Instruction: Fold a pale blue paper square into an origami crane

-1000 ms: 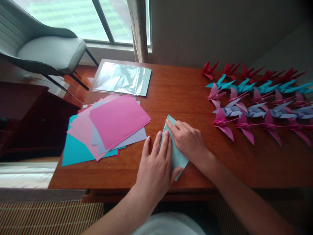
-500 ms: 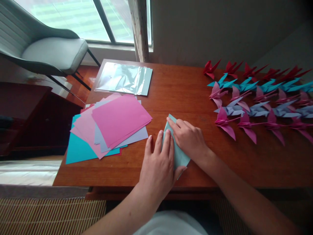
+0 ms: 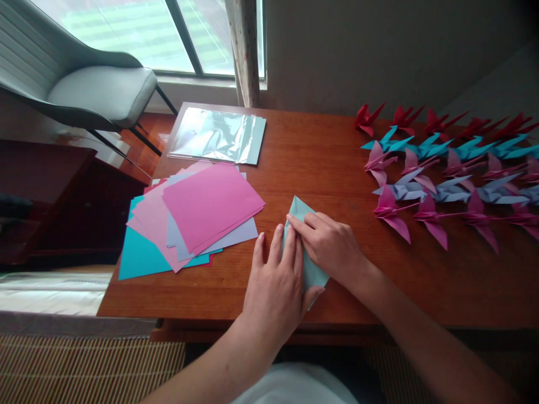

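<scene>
A folded piece of pale green paper lies flat on the table in front of me, its narrow tip pointing away. My left hand rests over its left side, palm down, fingers spread and thumb near the lower corner. Across the upper part of the paper lies my right hand. Its index fingertip presses on the left edge below the tip, close to the left fingertips, and its other fingers are curled in. The right thumb and much of the paper are hidden under the hands.
Left of my hands is a loose pile of pink, lilac and turquoise sheets. Behind it lies a clear packet of pale green paper. Rows of folded paper cranes fill the table's right side. A chair stands by the window.
My right index finger has slid from the paper's tip down along its left edge, uncovering the tip. The left hand stays in place on the paper. The view has shifted slightly.
</scene>
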`<move>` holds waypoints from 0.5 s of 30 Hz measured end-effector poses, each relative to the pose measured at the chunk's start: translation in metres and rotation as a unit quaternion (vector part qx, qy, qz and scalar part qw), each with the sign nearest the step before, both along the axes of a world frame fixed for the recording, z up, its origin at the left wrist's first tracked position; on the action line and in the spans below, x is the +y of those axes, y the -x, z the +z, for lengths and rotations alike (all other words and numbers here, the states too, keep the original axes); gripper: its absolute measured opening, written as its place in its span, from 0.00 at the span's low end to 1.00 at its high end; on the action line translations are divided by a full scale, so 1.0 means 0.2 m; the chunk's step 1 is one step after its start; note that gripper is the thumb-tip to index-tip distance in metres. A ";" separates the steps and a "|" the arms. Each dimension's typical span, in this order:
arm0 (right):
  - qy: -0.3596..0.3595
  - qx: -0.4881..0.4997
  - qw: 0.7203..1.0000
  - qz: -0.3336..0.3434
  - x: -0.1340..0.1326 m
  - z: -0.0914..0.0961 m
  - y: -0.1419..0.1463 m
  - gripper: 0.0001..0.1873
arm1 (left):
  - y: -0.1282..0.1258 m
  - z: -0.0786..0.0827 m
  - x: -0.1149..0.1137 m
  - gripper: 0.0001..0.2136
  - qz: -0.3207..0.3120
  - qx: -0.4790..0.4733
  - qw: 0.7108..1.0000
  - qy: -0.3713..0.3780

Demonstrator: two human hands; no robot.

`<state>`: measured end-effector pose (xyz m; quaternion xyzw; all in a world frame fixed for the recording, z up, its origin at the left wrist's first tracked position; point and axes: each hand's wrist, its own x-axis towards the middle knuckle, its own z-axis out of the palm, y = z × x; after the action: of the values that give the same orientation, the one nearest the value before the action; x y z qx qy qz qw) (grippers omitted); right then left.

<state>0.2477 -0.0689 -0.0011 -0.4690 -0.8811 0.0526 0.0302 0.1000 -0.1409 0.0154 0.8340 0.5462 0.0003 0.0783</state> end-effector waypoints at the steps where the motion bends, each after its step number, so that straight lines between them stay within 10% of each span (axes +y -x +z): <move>1: 0.003 0.004 1.000 0.007 0.01 0.00 -0.01 0.21 | 0.00 0.00 0.00 0.35 -0.001 0.002 1.000 0.000; 15: -0.002 -0.010 1.000 -0.005 0.01 0.00 -0.01 0.22 | 0.00 0.01 0.00 0.34 0.001 0.000 1.000 0.004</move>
<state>0.2506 -0.0661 -0.0012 -0.4737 -0.8792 0.0455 0.0224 0.1007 -0.1412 0.0173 0.8330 0.5472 -0.0016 0.0822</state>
